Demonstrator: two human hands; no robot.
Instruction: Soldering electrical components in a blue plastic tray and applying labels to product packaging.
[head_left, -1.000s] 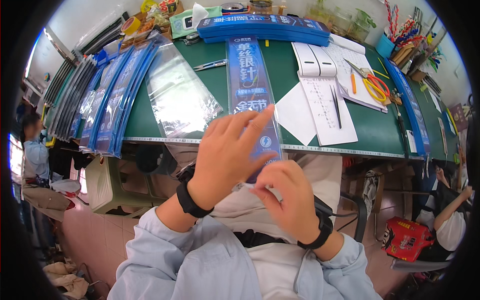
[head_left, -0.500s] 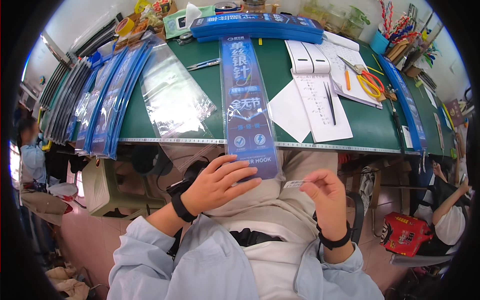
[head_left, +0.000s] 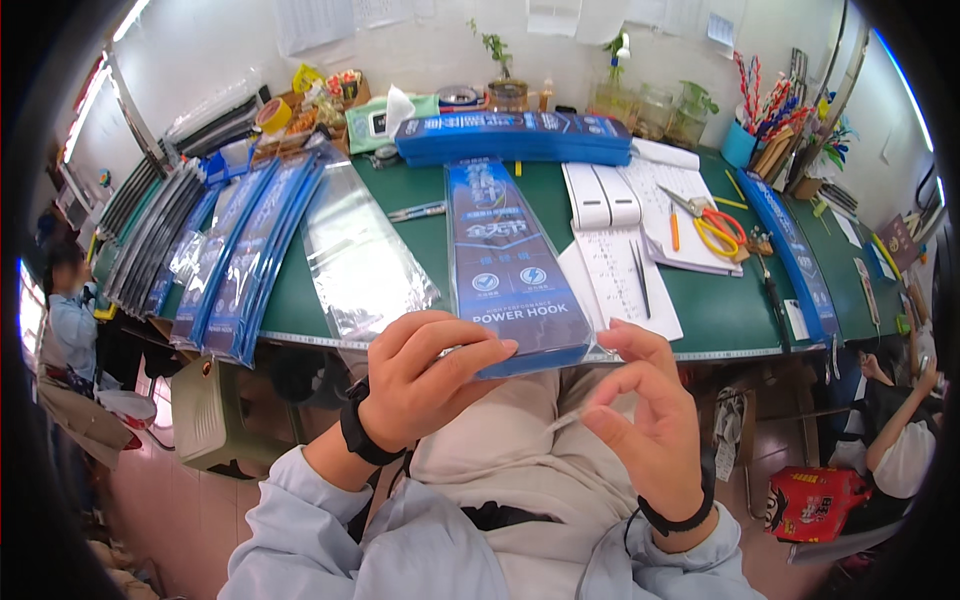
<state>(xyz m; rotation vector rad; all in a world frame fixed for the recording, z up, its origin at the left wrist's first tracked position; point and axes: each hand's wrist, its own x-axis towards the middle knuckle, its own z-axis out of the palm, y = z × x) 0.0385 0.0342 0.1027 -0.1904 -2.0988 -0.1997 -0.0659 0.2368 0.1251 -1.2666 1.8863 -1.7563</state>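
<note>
Left hand: fingers (head_left: pixel 440 352) together and bent, the hand (head_left: pixel 415 385) partly closed over the near left corner of the blue package; fingertips lie at its near end, thumb out of sight.
Right hand: partly open (head_left: pixel 645 420), fingers curled, thumb and index finger apart; the index fingertip is close to the package's near right corner, contact cannot be told.
Thin pale strip: blurred, beside the right thumb (head_left: pixel 568 420); whether gripped cannot be told.
Blue package: long and flat (head_left: pixel 515 260), printed face up, far end on the green table (head_left: pixel 400 235), near end past the table edge, above the lap and between the hands.
Clear sleeve: flat on the table (head_left: pixel 365 250), left of the package, beyond the left hand.
Snips: between sleeve and package (head_left: pixel 417 211).
Package stack: laid crosswise (head_left: pixel 515 138) at the package's far end.
Tweezers: on a written sheet (head_left: pixel 640 280), right of the package, beyond the right hand.
Scissors: on papers (head_left: pixel 718 232), farther right, handles red and yellow.
</note>
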